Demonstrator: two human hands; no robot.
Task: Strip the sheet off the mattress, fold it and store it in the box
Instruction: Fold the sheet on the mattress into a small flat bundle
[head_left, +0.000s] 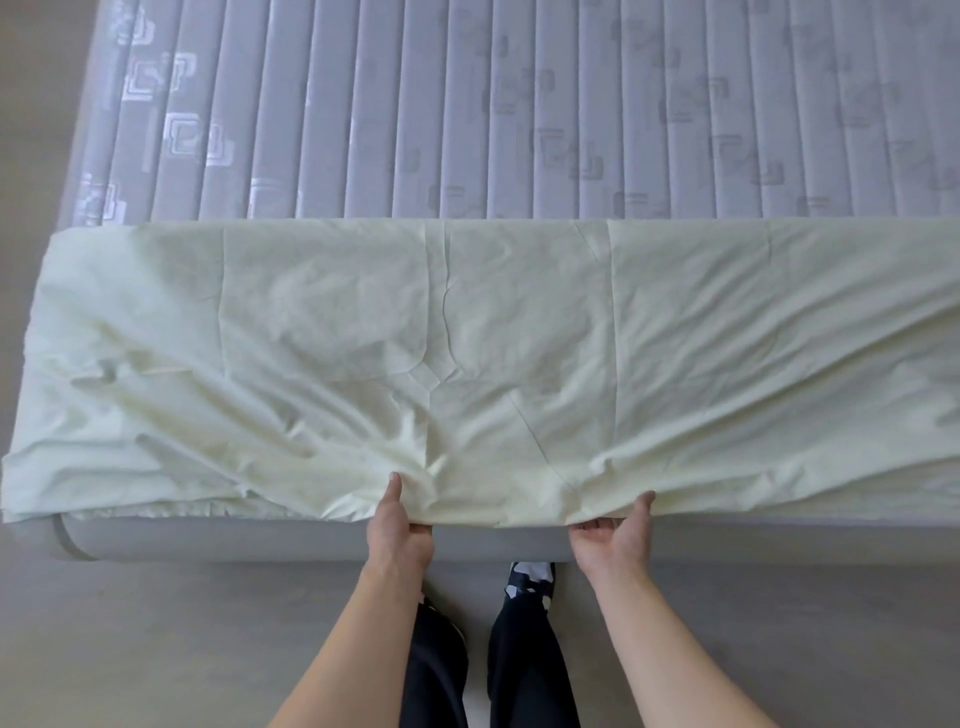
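Already folded into a long band, the pale yellow sheet (467, 353) lies across the near part of the mattress (519, 104), running from the left edge out past the right side of the view. Its far edge is a straight fold line, and beyond it the grey quilted mattress top, with its lengthwise ribs and square pattern, lies bare. At the near left corner the sheet overhangs the rounded side of the mattress slightly. The person stands at the near side, and both hands hold the near edge of the sheet around its middle. The left hand (399, 530) pinches the cloth with the thumb on top and the fingers (422, 528) curled underneath; the right hand (615, 538) grips the edge the same way, a little to the right, thumb above and fingers under the hem. Wrinkles fan out from the two grips across the cloth. Below the arms, dark trousers (519, 654) and a patterned sock (530, 574) show on the pale floor (156, 649).
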